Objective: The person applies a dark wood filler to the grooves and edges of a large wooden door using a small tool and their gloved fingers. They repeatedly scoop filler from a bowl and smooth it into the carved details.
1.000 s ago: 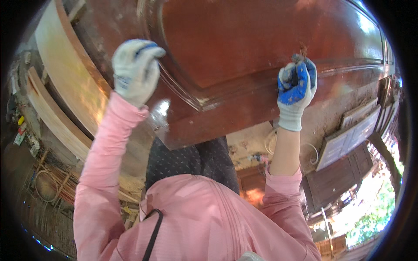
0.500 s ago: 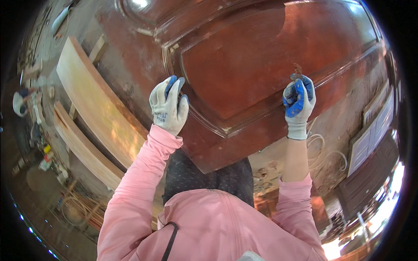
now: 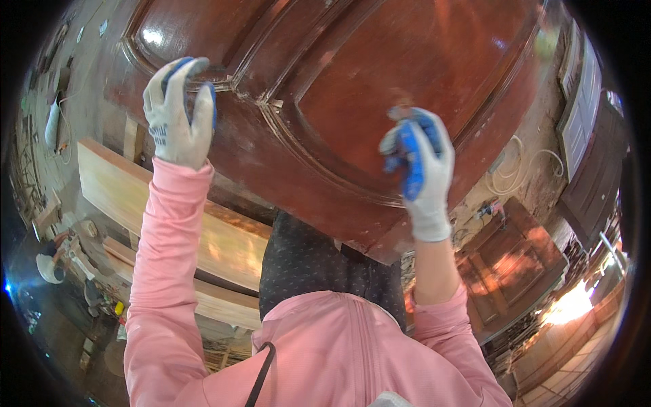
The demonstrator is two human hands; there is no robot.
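Observation:
A large reddish-brown wooden door [image 3: 380,64] with raised panel mouldings lies in front of me. My left hand [image 3: 178,115], in a white glove with blue palm coating, is raised over the door's left part. Its curled fingers and thumb stand apart, with nothing seen between them. My right hand [image 3: 424,163], gloved alike and slightly blurred, is closed in a pinch over the door's right panel. A small crumpled reddish-brown scrap [image 3: 402,102] sticks out past its fingertips; its material is unclear. Whether either hand touches the door, I cannot tell.
Pale wooden boards [image 3: 122,173] lie at the left. A coiled pale hose [image 3: 519,166] is on the floor at the right, near a smaller brown panelled door [image 3: 508,261]. White panels [image 3: 582,112] lean farther right. Another person [image 3: 51,264] is at the far left.
My view has shifted, and the door appears turned. My left hand has moved left and up over the door. The right hand has moved left with the scrap still in its fingers.

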